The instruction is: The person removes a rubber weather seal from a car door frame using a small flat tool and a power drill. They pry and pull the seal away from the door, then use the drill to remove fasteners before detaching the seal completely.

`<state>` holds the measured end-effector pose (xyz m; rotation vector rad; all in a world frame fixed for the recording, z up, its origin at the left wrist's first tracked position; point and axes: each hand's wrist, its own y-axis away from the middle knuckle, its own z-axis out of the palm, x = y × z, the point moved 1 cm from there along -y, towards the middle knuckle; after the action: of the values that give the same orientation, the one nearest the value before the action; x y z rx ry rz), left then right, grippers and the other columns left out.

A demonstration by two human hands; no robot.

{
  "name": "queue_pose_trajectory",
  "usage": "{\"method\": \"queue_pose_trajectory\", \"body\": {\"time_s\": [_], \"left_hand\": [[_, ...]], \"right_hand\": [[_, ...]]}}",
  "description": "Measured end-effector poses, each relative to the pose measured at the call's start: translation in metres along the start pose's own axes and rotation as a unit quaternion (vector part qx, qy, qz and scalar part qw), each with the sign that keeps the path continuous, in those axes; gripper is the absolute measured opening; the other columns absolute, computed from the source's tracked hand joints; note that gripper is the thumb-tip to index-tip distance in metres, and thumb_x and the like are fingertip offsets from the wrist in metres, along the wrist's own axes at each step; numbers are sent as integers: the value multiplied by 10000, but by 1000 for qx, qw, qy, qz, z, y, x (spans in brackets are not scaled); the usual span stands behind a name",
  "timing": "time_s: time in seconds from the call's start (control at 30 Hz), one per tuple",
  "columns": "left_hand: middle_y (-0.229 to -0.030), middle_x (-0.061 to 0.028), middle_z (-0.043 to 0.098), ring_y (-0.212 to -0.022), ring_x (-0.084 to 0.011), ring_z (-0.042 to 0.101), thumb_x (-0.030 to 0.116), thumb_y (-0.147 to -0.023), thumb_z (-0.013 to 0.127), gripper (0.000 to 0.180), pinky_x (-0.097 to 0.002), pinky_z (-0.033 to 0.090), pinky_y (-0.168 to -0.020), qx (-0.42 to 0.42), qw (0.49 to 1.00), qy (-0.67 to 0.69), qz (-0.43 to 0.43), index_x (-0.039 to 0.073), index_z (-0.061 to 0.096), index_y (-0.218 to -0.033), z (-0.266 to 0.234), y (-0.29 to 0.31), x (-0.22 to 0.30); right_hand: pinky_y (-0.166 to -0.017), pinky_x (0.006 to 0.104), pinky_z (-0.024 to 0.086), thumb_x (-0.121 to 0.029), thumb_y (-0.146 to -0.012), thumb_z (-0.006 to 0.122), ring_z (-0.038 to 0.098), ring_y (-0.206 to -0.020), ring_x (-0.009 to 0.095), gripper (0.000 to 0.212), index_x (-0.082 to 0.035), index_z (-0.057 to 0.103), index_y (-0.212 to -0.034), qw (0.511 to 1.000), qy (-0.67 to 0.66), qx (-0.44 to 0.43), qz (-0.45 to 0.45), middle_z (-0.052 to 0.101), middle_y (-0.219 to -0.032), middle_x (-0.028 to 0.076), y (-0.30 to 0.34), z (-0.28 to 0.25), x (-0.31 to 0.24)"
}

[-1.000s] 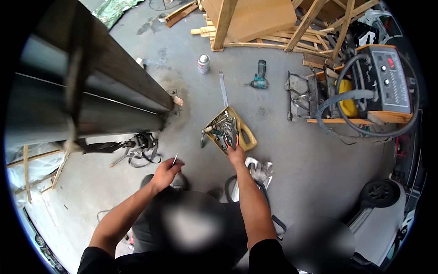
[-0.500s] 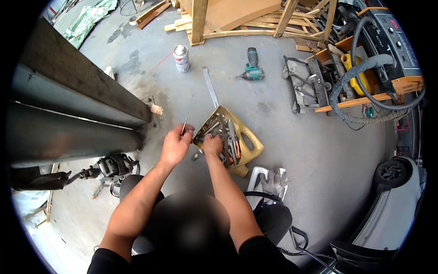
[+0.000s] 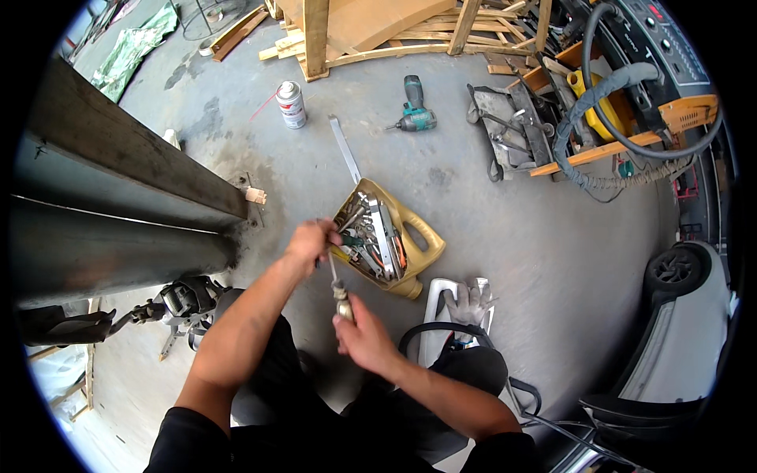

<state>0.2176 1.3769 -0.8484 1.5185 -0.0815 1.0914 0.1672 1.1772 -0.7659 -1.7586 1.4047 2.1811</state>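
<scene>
My right hand grips a screwdriver by its pale, worn handle, the shaft pointing up toward my left hand. Fingers closed, my left hand is beside the left edge of a cut-open gold plastic jug. A dark green handle shows next to its fingertips; whether they grip it is unclear, and a small dark piece shows beneath them. Inside the jug lie spanners, sockets and pliers with orange grips. A flat metal strip extends from the jug's far corner across the floor.
Beyond the jug stand a spray can and a teal impact driver. Grey gloves lie on a white object near my right knee. Steel columns rise at left. A machine with hoses and a car are at right.
My right hand has come out of the jug toward me, now with the screwdriver in it. My left hand has shifted slightly; the upright thin metal piece it held no longer shows.
</scene>
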Motion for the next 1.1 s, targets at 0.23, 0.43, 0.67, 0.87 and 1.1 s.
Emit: {"method": "queue_pose_trajectory", "body": {"time_s": [0.23,0.43,0.67,0.87,1.1], "left_hand": [[-683,-40,550,-424,-113,397,307,-1023,475,302,-284,339,-385,-10,995,-89,42,15,548,-1019,18,-20,-14],[-822,-101,681,-429,-119,435,352,-998,512,433,-294,359,-373,73,970,-214,90,-56,559,-1137,36,-23,-7],[-581,-24,576,-368,-98,354,616,-959,475,531,-261,287,-347,-217,956,-108,-167,115,606,-840,42,47,-22],[-663,-68,667,-435,-103,479,463,-944,562,423,-275,341,-373,-1,976,-209,57,52,601,-850,7,45,18],[-670,-62,659,-533,-101,544,473,-963,537,442,-274,353,-413,111,973,-173,103,33,561,-998,-15,50,48]], "right_hand": [[-783,445,503,-210,-916,600,652,-904,400,519,-18,406,-1357,988,129,80,-16,652,-1005,250,31,-8,-16],[-904,405,480,-182,-895,618,631,-1057,344,643,46,326,-1422,978,81,190,-31,615,-1187,252,2,-64,-15],[-802,337,507,-89,-904,584,639,-888,188,591,-2,321,-1426,994,22,69,-85,640,-1034,121,-43,-52,-4],[-836,443,521,-168,-891,596,657,-938,379,298,29,633,-1111,963,160,170,-135,670,-981,217,-87,-68,25],[-853,445,548,-243,-841,686,650,-1008,389,661,39,372,-1350,839,461,286,32,566,-1213,240,-200,-79,82]]}}
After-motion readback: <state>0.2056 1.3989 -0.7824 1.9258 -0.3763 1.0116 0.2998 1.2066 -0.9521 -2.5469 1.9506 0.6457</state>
